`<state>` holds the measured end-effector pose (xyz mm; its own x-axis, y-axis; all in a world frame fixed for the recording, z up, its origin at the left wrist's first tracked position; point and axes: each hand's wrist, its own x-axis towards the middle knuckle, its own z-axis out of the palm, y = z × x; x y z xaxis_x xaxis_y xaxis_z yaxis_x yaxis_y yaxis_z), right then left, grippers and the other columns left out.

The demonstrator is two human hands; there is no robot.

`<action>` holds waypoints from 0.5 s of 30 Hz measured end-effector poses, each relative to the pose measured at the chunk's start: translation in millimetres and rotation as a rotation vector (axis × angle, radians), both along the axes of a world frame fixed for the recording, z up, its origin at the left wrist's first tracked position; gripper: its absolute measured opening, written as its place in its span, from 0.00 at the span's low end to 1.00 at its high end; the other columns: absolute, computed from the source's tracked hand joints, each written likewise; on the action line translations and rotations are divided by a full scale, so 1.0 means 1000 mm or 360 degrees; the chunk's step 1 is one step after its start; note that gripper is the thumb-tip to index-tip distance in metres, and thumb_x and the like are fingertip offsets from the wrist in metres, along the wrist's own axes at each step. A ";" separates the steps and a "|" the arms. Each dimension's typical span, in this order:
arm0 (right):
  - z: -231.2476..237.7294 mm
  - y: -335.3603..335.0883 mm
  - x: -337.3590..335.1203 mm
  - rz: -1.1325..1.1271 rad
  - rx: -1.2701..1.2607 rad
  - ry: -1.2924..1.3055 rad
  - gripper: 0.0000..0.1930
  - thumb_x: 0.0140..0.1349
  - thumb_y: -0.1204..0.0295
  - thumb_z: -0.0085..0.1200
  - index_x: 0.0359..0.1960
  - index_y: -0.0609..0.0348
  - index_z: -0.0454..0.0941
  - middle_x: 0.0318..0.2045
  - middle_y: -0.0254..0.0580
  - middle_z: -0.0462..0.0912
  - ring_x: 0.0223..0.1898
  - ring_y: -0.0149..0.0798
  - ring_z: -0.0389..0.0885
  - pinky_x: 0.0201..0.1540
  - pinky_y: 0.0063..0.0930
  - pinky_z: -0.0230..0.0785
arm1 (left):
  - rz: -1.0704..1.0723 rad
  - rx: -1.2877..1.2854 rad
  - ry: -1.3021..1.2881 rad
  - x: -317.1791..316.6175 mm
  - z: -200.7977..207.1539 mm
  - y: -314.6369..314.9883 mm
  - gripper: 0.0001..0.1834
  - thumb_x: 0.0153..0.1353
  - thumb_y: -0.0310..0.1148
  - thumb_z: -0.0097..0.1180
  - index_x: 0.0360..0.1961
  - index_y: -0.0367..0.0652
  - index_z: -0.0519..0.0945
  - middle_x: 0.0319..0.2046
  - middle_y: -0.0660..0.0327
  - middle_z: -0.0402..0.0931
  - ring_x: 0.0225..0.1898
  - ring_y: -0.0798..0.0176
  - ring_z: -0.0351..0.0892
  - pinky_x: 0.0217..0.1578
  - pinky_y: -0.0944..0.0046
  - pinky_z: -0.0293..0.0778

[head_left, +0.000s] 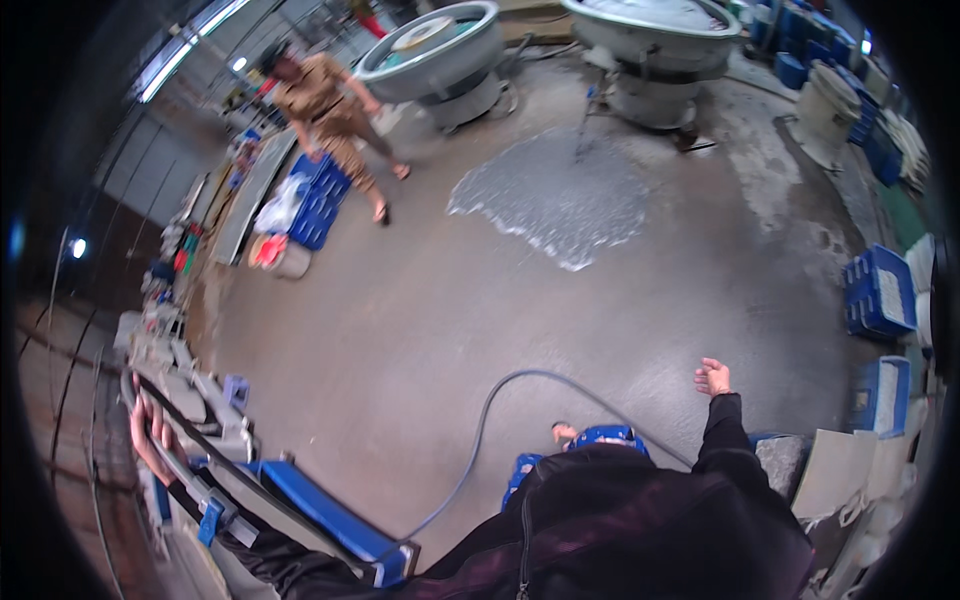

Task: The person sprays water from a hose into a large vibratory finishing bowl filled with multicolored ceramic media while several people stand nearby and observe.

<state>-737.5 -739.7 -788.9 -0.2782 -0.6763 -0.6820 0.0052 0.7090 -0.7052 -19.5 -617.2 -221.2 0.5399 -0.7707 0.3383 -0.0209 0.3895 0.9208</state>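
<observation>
At the far left, my left hand (150, 440) is at the curved grey metal rim (185, 472) of a piece of equipment, its fingers bent around the edge. A blue clamp-like part (210, 520) sits on the rim nearer to me. My right hand (712, 378) hangs out over the floor, away from any object, with its fingers loosely extended and nothing in them. A grey hose (487, 420) arcs across the floor between my two arms and passes in front of my foot.
A foamy wet patch (560, 195) spreads below two big round tubs (440, 60). A person (325, 105) in brown walks at the left, beside blue crates (320, 200) and a bucket (290, 262). Blue bins (880, 290) line the right side. A long blue panel (325, 510) lies near my left arm.
</observation>
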 end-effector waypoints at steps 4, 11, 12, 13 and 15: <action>0.066 -0.081 -0.012 -0.0164 -0.0528 -0.0082 0.17 0.55 0.72 0.42 0.47 0.53 0.68 0.29 0.34 0.76 0.31 0.31 0.75 0.32 0.27 0.69 | -0.0628 -0.0077 -0.0149 -0.091 -0.003 -0.177 0.28 0.58 0.25 0.37 0.59 0.36 0.44 0.23 0.67 0.56 0.13 0.80 0.53 0.05 0.82 0.55; 0.156 -0.229 -0.106 -0.0164 -0.0917 0.0013 0.14 0.56 0.71 0.44 0.45 0.57 0.71 0.30 0.35 0.76 0.33 0.30 0.75 0.35 0.24 0.69 | -0.1363 -0.0242 0.0012 -0.256 -0.028 -0.424 0.28 0.57 0.25 0.38 0.58 0.32 0.44 0.23 0.65 0.54 0.12 0.80 0.52 0.03 0.81 0.55; 0.158 -0.242 -0.142 -0.0143 -0.0918 0.0118 0.13 0.56 0.70 0.43 0.42 0.57 0.72 0.28 0.34 0.76 0.30 0.29 0.75 0.31 0.23 0.69 | -0.1348 -0.0277 0.0147 -0.281 -0.032 -0.445 0.27 0.58 0.26 0.37 0.57 0.30 0.45 0.22 0.65 0.53 0.11 0.79 0.52 0.03 0.81 0.55; 0.140 -0.247 -0.173 -0.0064 -0.0944 0.0166 0.11 0.57 0.70 0.43 0.40 0.58 0.72 0.26 0.33 0.76 0.27 0.28 0.75 0.29 0.23 0.68 | -0.1486 -0.0333 0.0251 -0.297 -0.037 -0.473 0.27 0.58 0.26 0.37 0.56 0.29 0.45 0.22 0.64 0.53 0.11 0.78 0.52 0.03 0.81 0.57; 0.085 -0.233 -0.248 -0.0185 -0.0762 0.0541 0.09 0.57 0.68 0.42 0.33 0.58 0.72 0.19 0.34 0.73 0.21 0.27 0.72 0.22 0.23 0.65 | -0.1683 -0.0359 0.0385 -0.344 -0.048 -0.529 0.27 0.58 0.26 0.36 0.56 0.29 0.44 0.22 0.63 0.53 0.11 0.77 0.52 0.02 0.80 0.58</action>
<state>-985.4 -973.1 -703.5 -0.5180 -0.8386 -0.1687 -0.2180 0.3202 -0.9219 -363.7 -1146.5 -269.5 -0.2834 -0.8161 0.5036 0.5922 0.2642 0.7613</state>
